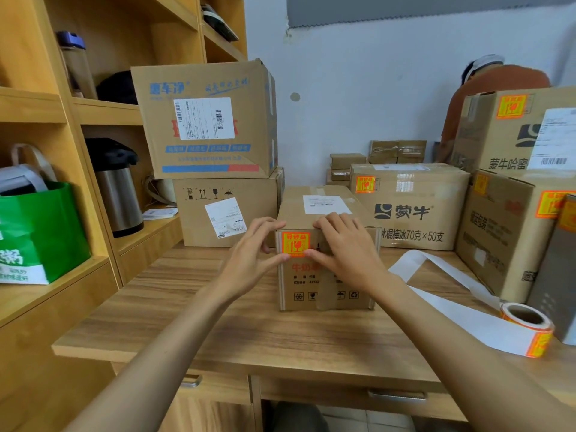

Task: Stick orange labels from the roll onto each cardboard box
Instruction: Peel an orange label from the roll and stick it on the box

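Pressing down an orange label [295, 243] on the front face of the small cardboard box [324, 266] at the middle of the wooden desk [193, 310]. Left hand [253, 251] spreading open against the box's left edge, thumb tip touching the label's lower corner, fingers curling over the top edge, gripping nothing. Right hand [344, 244] lying flat and open across the box's top front edge, thumb touching the label's lower right corner, covering part of the printing beside it. Hiding behind the hands: much of the box's upper front. Print on the white shipping slip [325, 204] on top blurring past reading.

Sitting at the right, near the desk edge: the label roll [530, 327], its white backing strip [448, 294] trailing across the desk toward the boxes behind. Standing at the right: a labelled box [411, 207] and taller stacked boxes [511, 219], cut off by the frame. Stacking at the left: two more boxes [215, 157] against wooden shelving [40, 113]. Showing partly behind the right stack: a person in an orange top [486, 85]. Sitting on the shelves: a green bag [43, 232] and a steel flask [117, 188].
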